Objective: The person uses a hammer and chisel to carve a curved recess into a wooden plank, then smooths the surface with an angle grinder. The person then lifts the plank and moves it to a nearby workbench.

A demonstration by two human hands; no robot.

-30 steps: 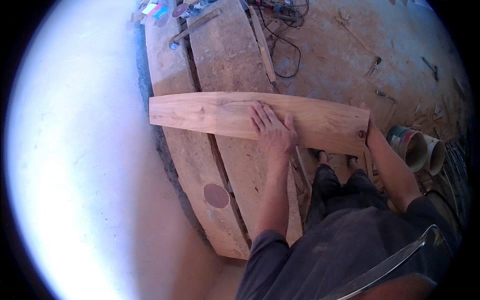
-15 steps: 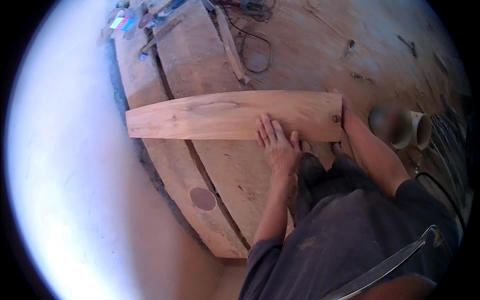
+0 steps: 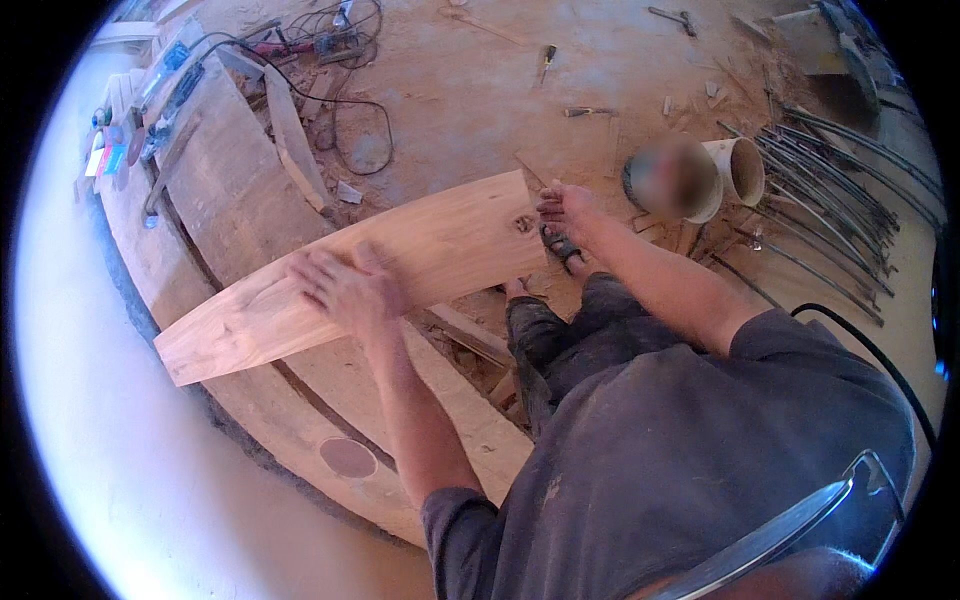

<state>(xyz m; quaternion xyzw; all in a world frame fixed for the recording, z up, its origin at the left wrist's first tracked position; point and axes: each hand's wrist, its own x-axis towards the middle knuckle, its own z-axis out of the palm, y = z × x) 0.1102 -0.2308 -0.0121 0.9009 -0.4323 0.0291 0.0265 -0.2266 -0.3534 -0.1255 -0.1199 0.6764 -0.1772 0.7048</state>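
A long, smooth wooden board [image 3: 450, 240] lies slantwise across a bench of thick planks [image 3: 320, 400]. Its narrower end points to the left, and a dark knot marks the wide right end. My left hand [image 3: 345, 290] rests palm down on the board's upper face, fingers spread and somewhat smeared by motion. Beside the wide end is my right hand [image 3: 568, 208], its fingers loosely bent and apart, with nothing seen in them. Whether those fingertips touch the board's end edge I cannot tell.
A round sanding disc [image 3: 349, 458] lies on the bench's near part. Beyond are a red power tool [image 3: 300, 47] and a looped cable [image 3: 388, 140]. On the dusty floor lie a chisel-like hand tool [image 3: 590, 112], a hammer [image 3: 675, 20], and metal rods [image 3: 830, 220] near a bucket [image 3: 742, 170].
The board has swung, its left end now nearer me. My left hand has slid along it toward the narrow end. My right hand, earlier partly hidden behind the wide end, now shows beside it.
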